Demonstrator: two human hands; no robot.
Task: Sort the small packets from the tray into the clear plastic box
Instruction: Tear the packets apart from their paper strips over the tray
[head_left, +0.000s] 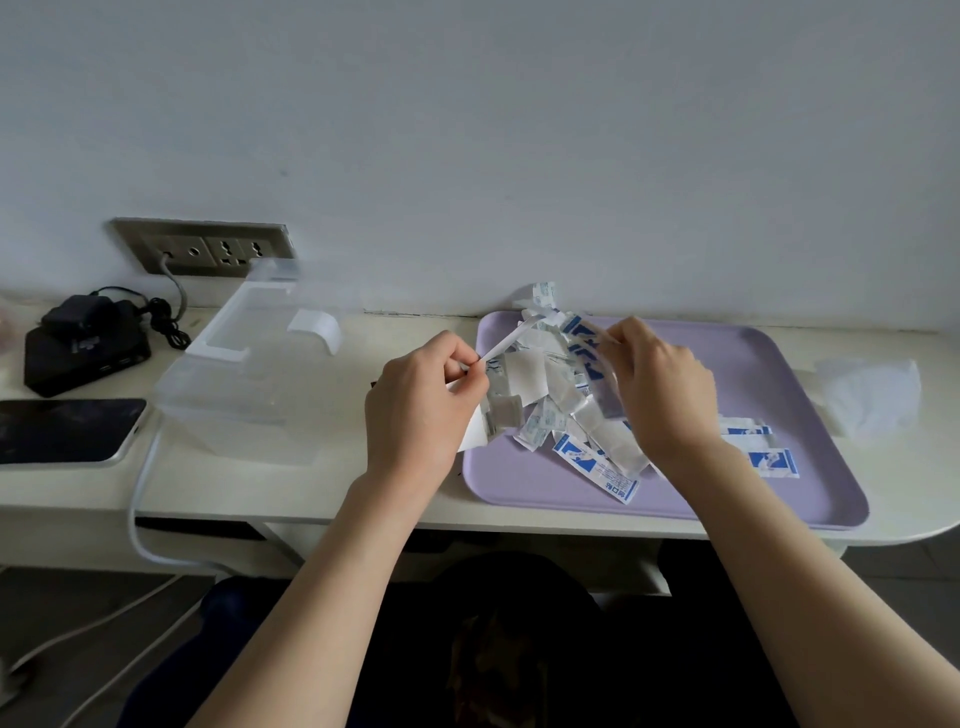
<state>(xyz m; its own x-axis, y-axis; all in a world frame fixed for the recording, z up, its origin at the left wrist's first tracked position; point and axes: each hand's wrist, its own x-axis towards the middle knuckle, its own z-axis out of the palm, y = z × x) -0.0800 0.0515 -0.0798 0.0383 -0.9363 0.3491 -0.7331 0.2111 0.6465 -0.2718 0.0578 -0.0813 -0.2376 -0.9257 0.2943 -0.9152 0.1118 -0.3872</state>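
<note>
A lilac tray (779, 499) lies on the white desk, right of centre. A heap of small white and blue-printed packets (561, 410) covers its left half. My left hand (421, 410) hovers at the tray's left edge, fingers pinched on several white packets, one thin strip sticking up. My right hand (660, 384) is over the heap, holding a few blue-and-white packets upright. The clear plastic box (244, 379) stands left of the tray with its lid raised against the wall.
A dark phone (67, 428) and a black device with cables (83, 343) lie at the far left. A wall socket (208, 249) sits behind the box. A crumpled clear bag (867, 395) rests right of the tray. White cables hang off the desk's front left.
</note>
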